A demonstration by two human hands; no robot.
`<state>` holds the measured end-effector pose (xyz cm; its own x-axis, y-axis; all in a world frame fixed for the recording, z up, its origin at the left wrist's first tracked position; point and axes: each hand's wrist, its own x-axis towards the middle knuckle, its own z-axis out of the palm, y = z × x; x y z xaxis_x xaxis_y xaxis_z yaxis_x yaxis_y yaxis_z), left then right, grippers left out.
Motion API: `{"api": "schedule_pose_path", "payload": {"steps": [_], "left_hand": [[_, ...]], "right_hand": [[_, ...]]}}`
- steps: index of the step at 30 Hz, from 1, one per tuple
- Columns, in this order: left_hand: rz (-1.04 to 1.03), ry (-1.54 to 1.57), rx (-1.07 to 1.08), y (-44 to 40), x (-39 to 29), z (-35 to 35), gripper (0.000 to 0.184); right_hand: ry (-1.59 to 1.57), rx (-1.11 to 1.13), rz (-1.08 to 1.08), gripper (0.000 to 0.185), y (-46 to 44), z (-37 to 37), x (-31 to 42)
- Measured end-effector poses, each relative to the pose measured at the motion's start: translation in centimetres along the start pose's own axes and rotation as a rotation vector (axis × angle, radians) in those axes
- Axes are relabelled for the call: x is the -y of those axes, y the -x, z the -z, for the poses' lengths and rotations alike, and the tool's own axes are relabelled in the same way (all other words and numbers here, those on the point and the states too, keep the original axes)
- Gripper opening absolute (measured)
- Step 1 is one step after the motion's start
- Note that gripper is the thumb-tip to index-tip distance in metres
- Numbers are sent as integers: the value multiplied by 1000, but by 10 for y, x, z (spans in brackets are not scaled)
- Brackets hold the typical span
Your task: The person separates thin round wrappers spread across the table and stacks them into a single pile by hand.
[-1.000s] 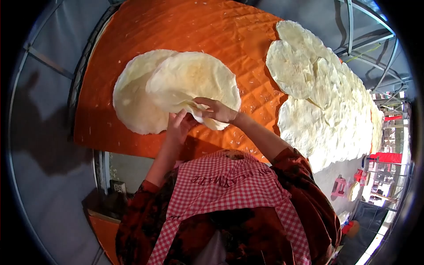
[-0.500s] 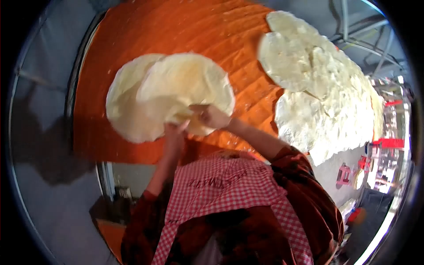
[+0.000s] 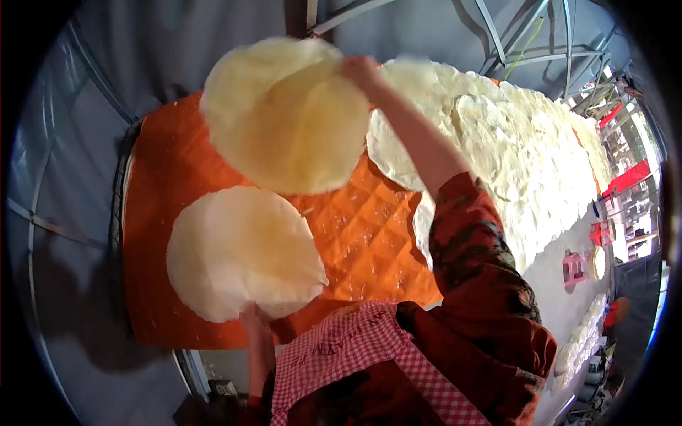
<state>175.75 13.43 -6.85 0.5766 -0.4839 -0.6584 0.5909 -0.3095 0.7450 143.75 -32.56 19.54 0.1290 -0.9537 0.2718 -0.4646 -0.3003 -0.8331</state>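
My right hand [image 3: 360, 73], arm stretched far forward, grips the right edge of a large, thin round flatbread [image 3: 284, 117]. This sheet hangs slightly blurred over the far part of the orange cloth, with light showing through it. A second round flatbread [image 3: 241, 248] lies nearly flat on the cloth, closer to me. At its near edge my left hand [image 3: 256, 316] has its fingers closed on the rim, partly hidden by the fingers' own angle. The two rounds overlap or nearly touch in view where the raised one hangs lowest.
An orange quilted cloth [image 3: 369, 241] covers the table. Many overlapping flatbreads [image 3: 497, 156] spread across its right side. Grey sheeting [image 3: 213, 35] and metal bars [image 3: 526, 53] stand behind. Pink stools [image 3: 572, 270] are on the floor to the right.
The two overlapping flatbreads have come apart. My right hand has carried one forward and up, while the other stays near my left hand. My view has also shifted.
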Motion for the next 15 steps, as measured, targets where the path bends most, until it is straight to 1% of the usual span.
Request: {"api": "schedule_pose_path", "payload": {"steps": [3, 5, 6, 8, 9, 10, 11, 12, 13, 14, 15], "left_hand": [[-130, 49, -20, -25, 27, 15, 29], [-127, 86, -7, -7, 16, 4, 31], [-122, 96, -1, 5, 9, 0, 32], [-136, -36, 74, 20, 1, -3, 34], [-140, -108, 117, 27, -5, -4, 35], [-109, -86, 103, 40, -14, -10, 35], [-79, -56, 91, 55, -23, -24, 34], [-45, -28, 79, 62, -28, -34, 34], [-133, -78, 141, 62, -29, -38, 34], [-220, -135, 211, 61, -29, -40, 34], [-304, -198, 288, 61, -31, -41, 34]], "right_hand": [[-57, -118, -56, 13, -25, 72, -59], [-13, -193, -145, 17, -24, 91, -114], [112, -254, -203, 19, -19, 90, -147], [527, -393, -283, 23, 12, 71, -199], [658, -357, -285, 25, 41, 49, -209], [645, -218, -234, 24, 76, 21, -214], [581, 76, -185, 24, 126, -12, -186], [611, 461, -127, 25, 181, -42, -150], [640, 803, -12, 27, 229, -68, -95], [-9, 743, 139, 35, 282, -100, -78], [29, 724, 271, 41, 305, -116, -51]]}}
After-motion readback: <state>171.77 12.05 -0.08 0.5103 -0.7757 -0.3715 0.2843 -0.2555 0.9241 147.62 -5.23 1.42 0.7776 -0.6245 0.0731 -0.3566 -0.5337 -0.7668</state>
